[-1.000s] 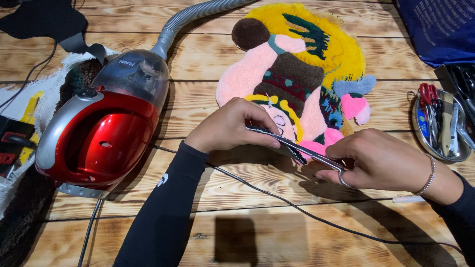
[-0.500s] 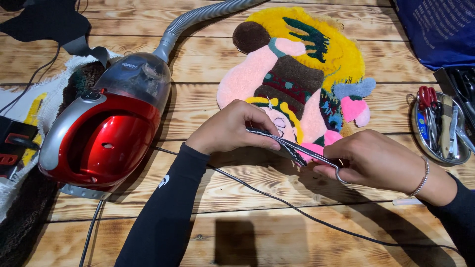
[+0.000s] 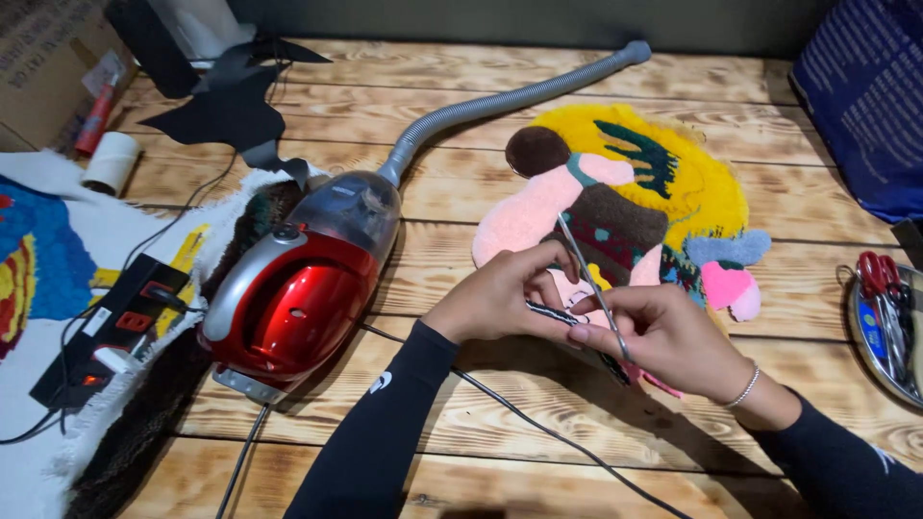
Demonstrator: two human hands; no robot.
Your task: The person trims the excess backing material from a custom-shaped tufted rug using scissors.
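1. Two risks I see: the thin metal tool (image 3: 588, 279) could slip and poke the left hand (image 3: 500, 300), because both hands (image 3: 663, 336) work very close; it could also pull threads from the tufted rug (image 3: 625, 207) on the table (image 3: 461, 442).
2. The right fingers (image 3: 601, 332) are closed around the tool, which points up and away.
3. The left fingers (image 3: 550, 274) are curled and pinch the rug edge, near the red vacuum cleaner (image 3: 298, 298).

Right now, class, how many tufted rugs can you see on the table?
2: a pink and yellow rug under both hands, and a blue, yellow and red rug at the left edge, partly cut off. Others may lie out of view.
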